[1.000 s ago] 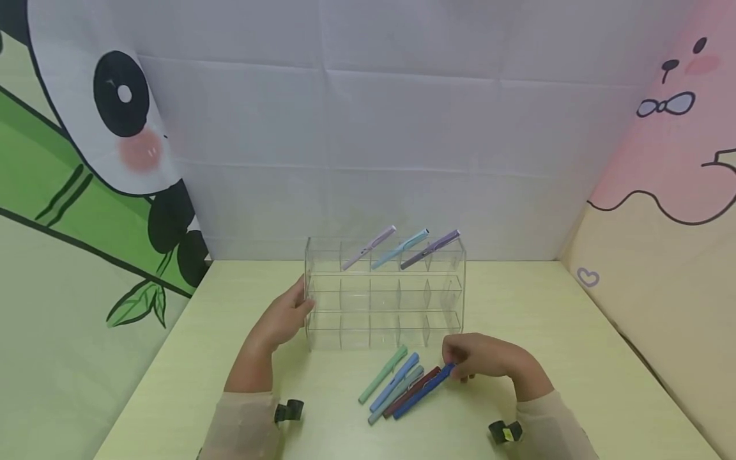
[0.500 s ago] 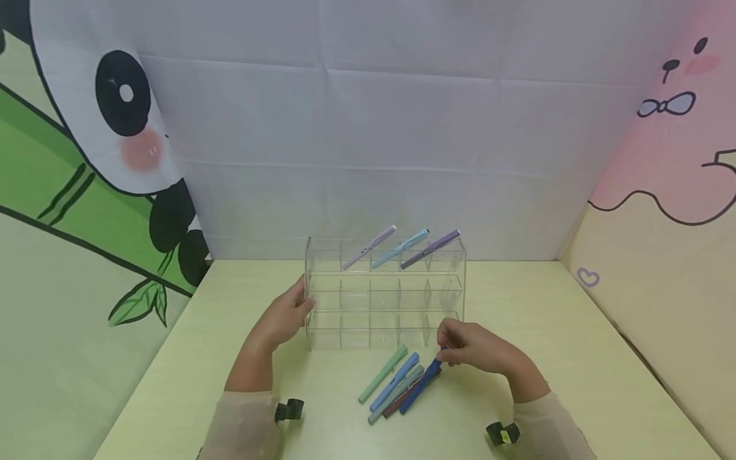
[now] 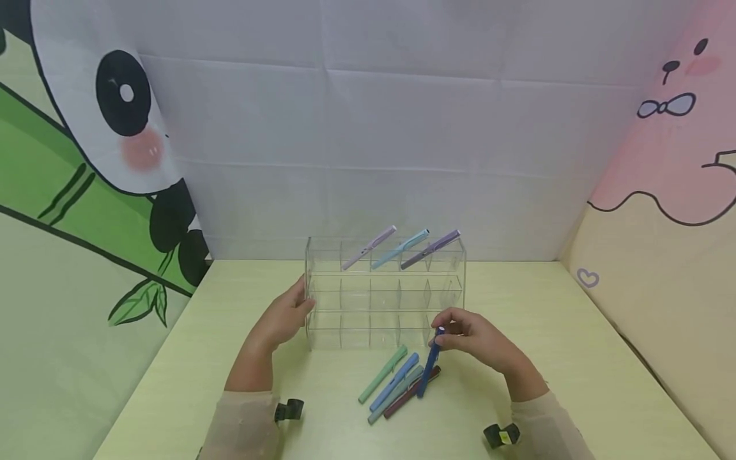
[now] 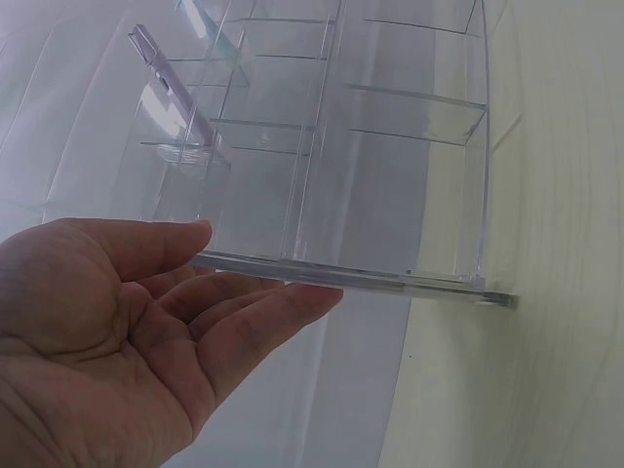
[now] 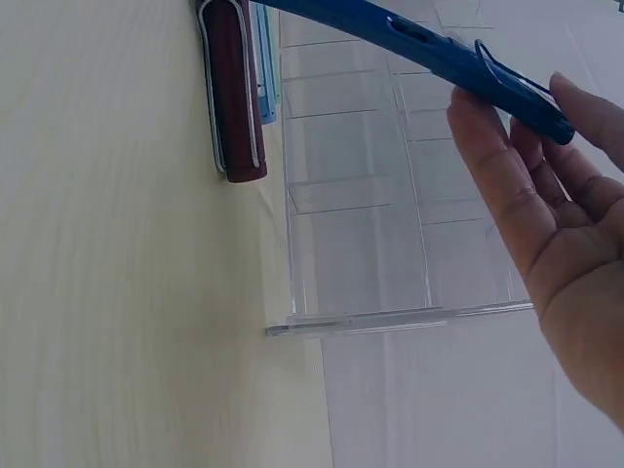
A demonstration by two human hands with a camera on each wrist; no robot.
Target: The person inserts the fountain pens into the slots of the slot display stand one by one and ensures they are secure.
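Note:
A clear acrylic pen rack [image 3: 355, 300] with tiered compartments stands on the table. My left hand [image 3: 283, 317] holds its left side panel, thumb in front and fingers behind the edge [image 4: 351, 281]. Between thumb and fingers, my right hand [image 3: 474, 335] pinches a dark blue pen [image 3: 428, 374] near its clip end. This pen slants downward in front of the rack's lower right corner and overlaps a dark red pen [image 3: 397, 409] in the head view. Beside the red one lie a grey-teal pen [image 3: 382, 409], a blue pen [image 3: 391, 386] and a green pen [image 3: 379, 378].
In the rack's top row lean a lilac pen [image 3: 368, 248], a light blue pen [image 3: 399, 250] and a purple pen [image 3: 428, 250]. A white sheet [image 3: 402, 128] hangs behind the table [image 3: 512, 294], with cartoon-printed panels on both sides.
My right hand has lifted the dark blue pen's clip end off the row and carried it up and left toward the rack, turning it steeper. My left hand stays in place.

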